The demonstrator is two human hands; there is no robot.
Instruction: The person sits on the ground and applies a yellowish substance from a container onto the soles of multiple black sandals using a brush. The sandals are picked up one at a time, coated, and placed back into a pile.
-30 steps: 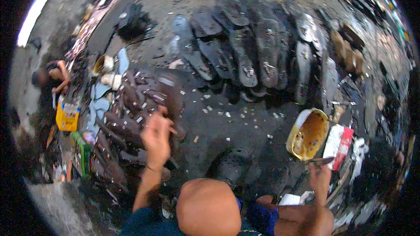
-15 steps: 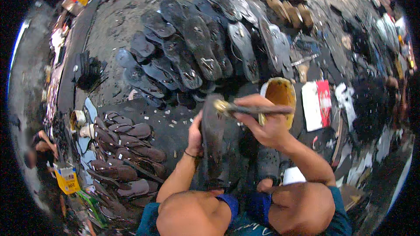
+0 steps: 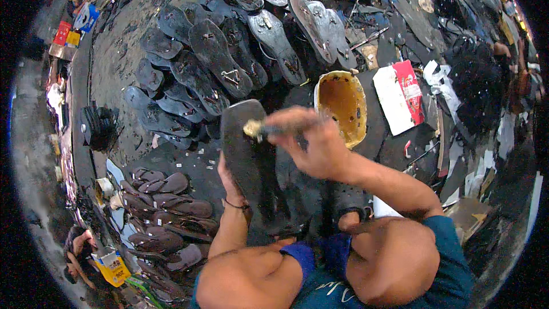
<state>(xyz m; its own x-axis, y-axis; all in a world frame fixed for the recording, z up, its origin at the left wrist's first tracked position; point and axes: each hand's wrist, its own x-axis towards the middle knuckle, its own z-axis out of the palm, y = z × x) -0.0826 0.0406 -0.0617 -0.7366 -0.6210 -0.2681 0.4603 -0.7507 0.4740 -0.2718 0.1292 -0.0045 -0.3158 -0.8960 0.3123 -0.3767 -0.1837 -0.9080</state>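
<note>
While I sit on the floor with my knees up, my left hand (image 3: 229, 180) holds a dark sandal sole (image 3: 247, 154) from behind, so it stands up in front of me. My left arm comes up from below, bent at the elbow, with a thin band on the wrist. My right hand (image 3: 317, 146) has a tight grip on a brush (image 3: 269, 130). Its yellowish tip touches the top part of the sole. My right arm reaches in from the right, across my knee, with the wrist bent toward the left. Just behind my right hand stands a round tin (image 3: 341, 103), yellow inside. Rows of dark soles (image 3: 217, 63) lie spread on the floor past it. Brown sandals (image 3: 166, 212) are piled to my left.
</note>
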